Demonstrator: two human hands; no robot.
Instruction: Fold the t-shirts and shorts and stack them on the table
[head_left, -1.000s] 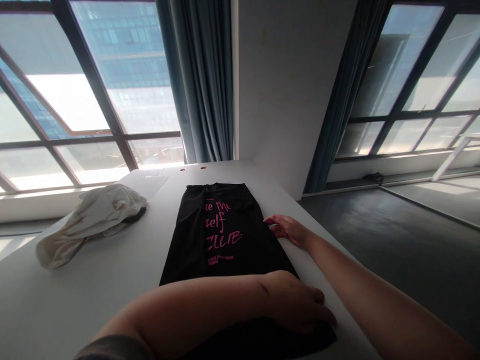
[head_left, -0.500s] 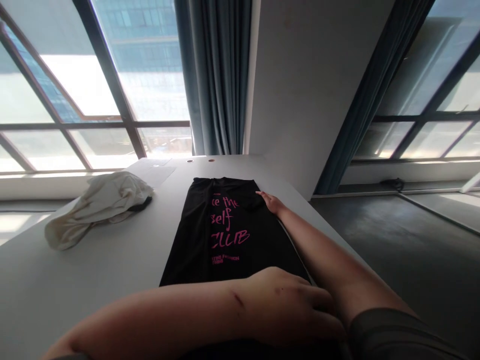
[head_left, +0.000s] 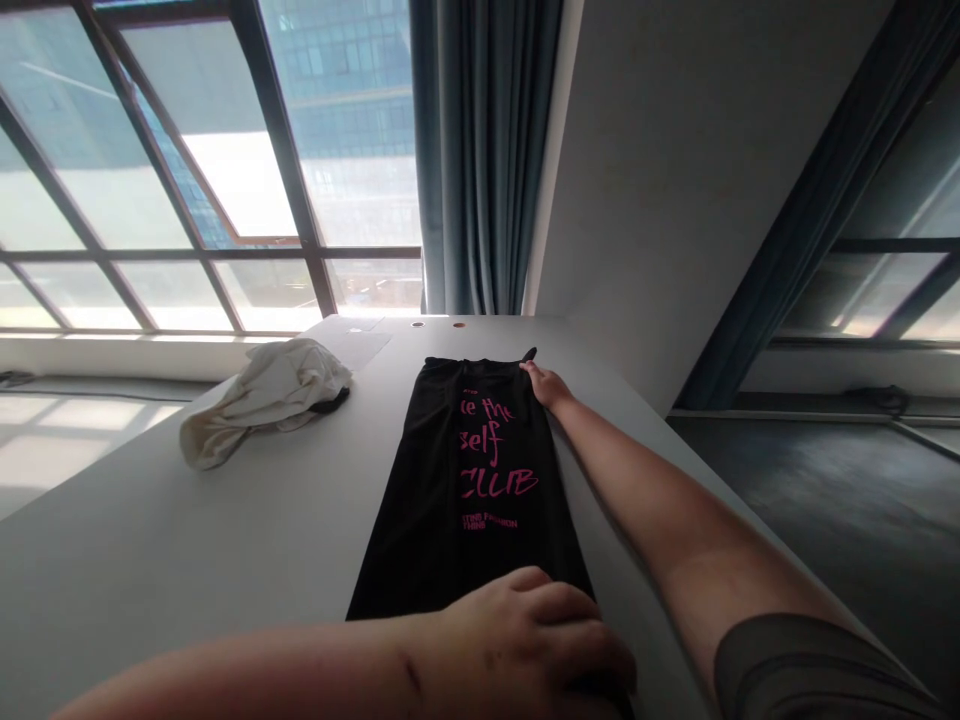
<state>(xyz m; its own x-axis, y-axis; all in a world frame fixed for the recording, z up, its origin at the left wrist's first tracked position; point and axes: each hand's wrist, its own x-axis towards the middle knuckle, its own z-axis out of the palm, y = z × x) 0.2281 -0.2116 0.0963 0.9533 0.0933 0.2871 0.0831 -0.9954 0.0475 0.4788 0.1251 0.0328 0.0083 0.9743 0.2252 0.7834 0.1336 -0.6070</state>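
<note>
A black T-shirt point(head_left: 420, 520) with pink lettering lies folded into a long strip on the white table point(head_left: 285, 540). My right hand point(head_left: 546, 386) reaches to its far right corner and pinches the cloth there; a small black tip stands up above the fingers. At the near end, my left hand point(head_left: 540, 630) crosses over from the left, its fingers curled down over the right edge of the shirt. The near end of the shirt is mostly hidden behind my left hand and forearm.
A crumpled off-white garment point(head_left: 262, 400) with a dark patch lies on the table's left part. Two round holes pierce the tabletop near its far edge. Beyond stand a blue-grey curtain point(head_left: 484, 160), a pillar point(head_left: 660, 180) and large windows.
The right edge of the T-shirt has come inward, narrowing the strip. My right hand has gone from lying at the edge to pinching the far corner. The view has swung left.
</note>
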